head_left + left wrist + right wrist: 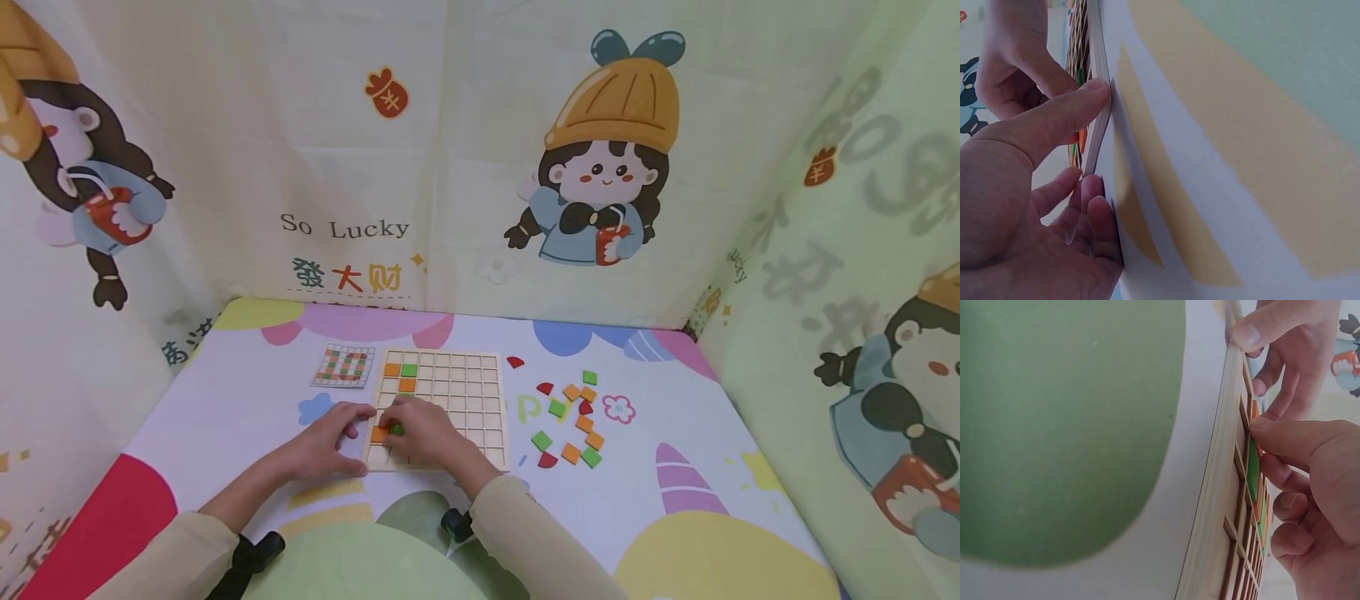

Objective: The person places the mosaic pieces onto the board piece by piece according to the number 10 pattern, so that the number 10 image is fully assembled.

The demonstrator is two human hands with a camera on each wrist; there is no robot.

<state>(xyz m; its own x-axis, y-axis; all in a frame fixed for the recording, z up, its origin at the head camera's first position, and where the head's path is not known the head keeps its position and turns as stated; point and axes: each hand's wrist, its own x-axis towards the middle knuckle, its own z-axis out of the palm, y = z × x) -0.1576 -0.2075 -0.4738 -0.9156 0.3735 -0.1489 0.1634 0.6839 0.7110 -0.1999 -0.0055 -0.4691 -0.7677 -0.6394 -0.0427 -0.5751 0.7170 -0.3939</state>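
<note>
A wooden grid board (465,400) lies on the table, with orange and green square tiles in its left columns. My left hand (327,444) spans the board's left side; its thumb (1094,90) touches the near corner and its fingers rest by the left edge. Over the lower left cells, my right hand (423,432) has its fingers curled. Its thumb and index finger pinch at a green tile (1252,469), which their tips partly hide. Just left of them sits an orange tile (379,434). A patterned card (344,367) lies beyond the left hand.
Right of the board, loose orange tiles (584,423), green tiles (542,441) and red quarter-round pieces (547,460) are scattered. A printed cloth (465,167) hangs behind the table and on both sides.
</note>
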